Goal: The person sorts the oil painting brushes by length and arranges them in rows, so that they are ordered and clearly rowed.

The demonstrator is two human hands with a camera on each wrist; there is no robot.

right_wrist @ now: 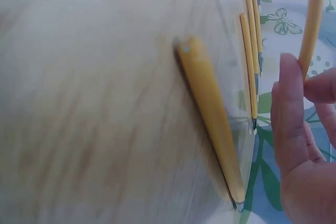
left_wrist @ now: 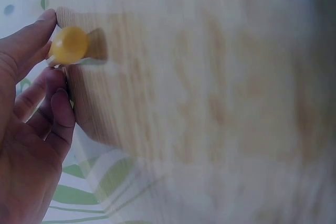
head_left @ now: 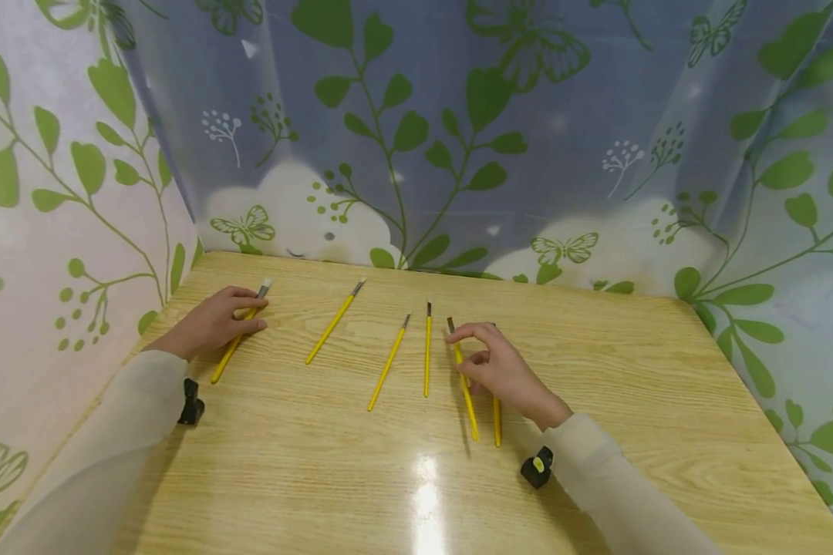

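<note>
At the far left of the table, my left hand [head_left: 217, 320] pinches a yellow-handled paintbrush [head_left: 225, 361] with pale bristles; in the left wrist view its rounded handle end [left_wrist: 70, 45] points at the camera. Between thumb and finger, my right hand [head_left: 507, 371] holds another yellow paintbrush [head_left: 469, 408] with a dark reddish tip, raised off the wood with its shadow beside it. Partly hidden behind that hand lies a further paintbrush [head_left: 497, 425], large in the right wrist view.
Three more yellow paintbrushes lie between my hands: one with a broad ferrule [head_left: 332, 330], a thin one [head_left: 389, 370] and a dark-tipped one [head_left: 427, 356]. A patterned curtain [head_left: 416, 154] closes off the back and both sides of the wooden table [head_left: 305, 462].
</note>
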